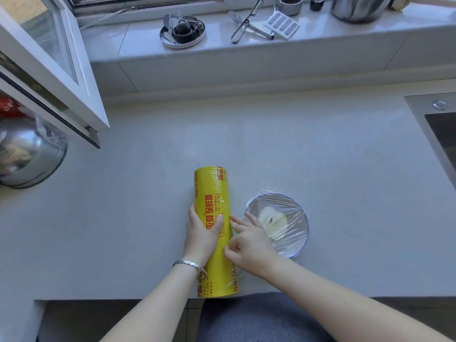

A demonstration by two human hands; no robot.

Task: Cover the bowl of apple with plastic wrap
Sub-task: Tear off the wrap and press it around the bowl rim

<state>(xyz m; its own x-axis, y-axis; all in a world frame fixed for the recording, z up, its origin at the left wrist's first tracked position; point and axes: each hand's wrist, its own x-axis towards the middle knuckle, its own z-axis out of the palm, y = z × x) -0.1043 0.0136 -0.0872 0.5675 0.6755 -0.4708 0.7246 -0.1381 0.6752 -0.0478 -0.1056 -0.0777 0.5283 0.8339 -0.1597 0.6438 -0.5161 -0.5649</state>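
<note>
Yellow roll of plastic wrap [217, 193], red lettering, lying flat on the counter [123, 218], running six to twelve o'clock, near end right at the counter's edge. The left hand [201, 233] grips it round the middle. Just beside it at three o'clock sits the shallow round bowl [303, 245], with clear film [291, 208] stretched wrinkled over the rim. Under it there's pale apple [270, 218], toward the bowl's nine o'clock side. The right hand [249, 240] sits between roll and bowl, possibly pinching film; it's hard to tell.

The left hand [201, 230] grips the yellow wrap roll [214, 206]; the right hand [251, 239] touches it beside the wrapped bowl [293, 218].
</note>
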